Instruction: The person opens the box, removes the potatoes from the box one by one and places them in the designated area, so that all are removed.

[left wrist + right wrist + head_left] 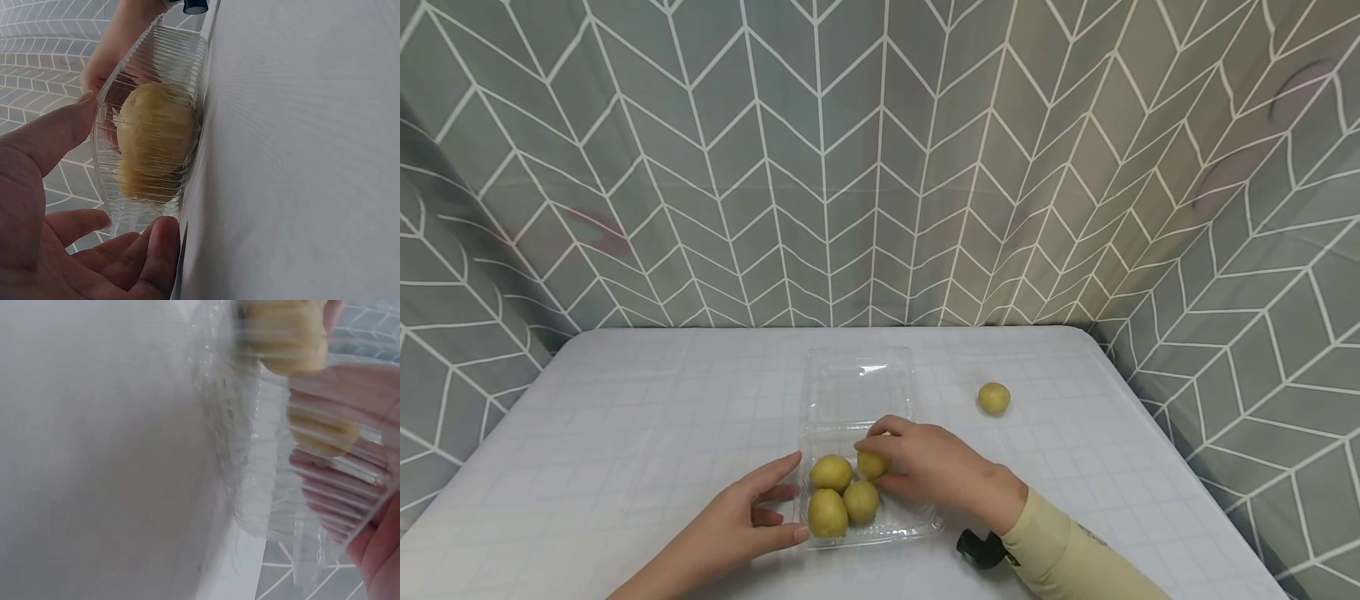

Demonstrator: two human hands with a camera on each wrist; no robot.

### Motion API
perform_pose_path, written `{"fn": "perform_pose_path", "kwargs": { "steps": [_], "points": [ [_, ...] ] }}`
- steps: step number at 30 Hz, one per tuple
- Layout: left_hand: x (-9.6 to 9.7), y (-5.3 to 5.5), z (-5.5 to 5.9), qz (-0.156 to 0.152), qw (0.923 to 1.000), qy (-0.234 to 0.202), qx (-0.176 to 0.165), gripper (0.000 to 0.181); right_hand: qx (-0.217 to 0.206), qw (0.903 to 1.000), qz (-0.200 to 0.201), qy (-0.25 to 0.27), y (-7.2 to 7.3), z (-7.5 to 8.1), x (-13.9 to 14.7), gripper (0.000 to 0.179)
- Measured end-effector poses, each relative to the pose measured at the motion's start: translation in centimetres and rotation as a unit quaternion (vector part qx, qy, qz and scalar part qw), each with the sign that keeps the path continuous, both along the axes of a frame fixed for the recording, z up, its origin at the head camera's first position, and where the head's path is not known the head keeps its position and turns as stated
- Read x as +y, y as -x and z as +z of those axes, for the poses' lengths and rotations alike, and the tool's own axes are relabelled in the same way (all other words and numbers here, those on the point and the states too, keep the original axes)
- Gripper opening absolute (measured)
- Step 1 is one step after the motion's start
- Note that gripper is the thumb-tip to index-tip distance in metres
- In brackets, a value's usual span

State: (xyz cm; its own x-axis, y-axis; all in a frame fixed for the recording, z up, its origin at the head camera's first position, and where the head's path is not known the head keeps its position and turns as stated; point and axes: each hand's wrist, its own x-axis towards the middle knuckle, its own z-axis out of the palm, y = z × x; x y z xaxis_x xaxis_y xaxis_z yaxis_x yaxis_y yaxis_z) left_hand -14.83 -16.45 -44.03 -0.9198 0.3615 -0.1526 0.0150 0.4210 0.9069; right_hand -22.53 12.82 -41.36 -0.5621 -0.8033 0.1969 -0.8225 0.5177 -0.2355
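A clear plastic clamshell box (904, 523) lies on the table with its lid (857, 387) folded back away from me. Three small yellow potatoes (827, 512) sit in its left half. My right hand (928, 462) reaches in from the right and grips another potato (872, 463) between thumb and fingers, low beside the others; the right wrist view shows this potato (322, 428) through the ribbed wall. At the box's left side is my left hand (745, 512), thumb and fingers spread. In the left wrist view its thumb (72, 122) touches the rim.
A single potato (994, 398) lies on the white table (625, 433), right of the lid. Beneath my right wrist shows a dark device (981, 550). Patterned grey curtains (850, 167) enclose the table's back and sides.
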Motion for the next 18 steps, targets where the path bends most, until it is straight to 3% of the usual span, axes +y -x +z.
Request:
{"fn": "perform_pose_path", "kwargs": {
  "steps": [6, 18],
  "points": [
    [0.1, 0.1, 0.0, 0.001, 1.0, 0.001, -0.006, 0.089, -0.026, 0.9982, -0.026, 0.048, -0.1, 0.5, 0.8, 0.045],
    [0.1, 0.0, 0.1, -0.003, 1.0, 0.004, -0.005, 0.091, -0.026, 0.986, -0.035, 0.161, 0.4, 0.8, 2.9, 0.046]
  ]
}}
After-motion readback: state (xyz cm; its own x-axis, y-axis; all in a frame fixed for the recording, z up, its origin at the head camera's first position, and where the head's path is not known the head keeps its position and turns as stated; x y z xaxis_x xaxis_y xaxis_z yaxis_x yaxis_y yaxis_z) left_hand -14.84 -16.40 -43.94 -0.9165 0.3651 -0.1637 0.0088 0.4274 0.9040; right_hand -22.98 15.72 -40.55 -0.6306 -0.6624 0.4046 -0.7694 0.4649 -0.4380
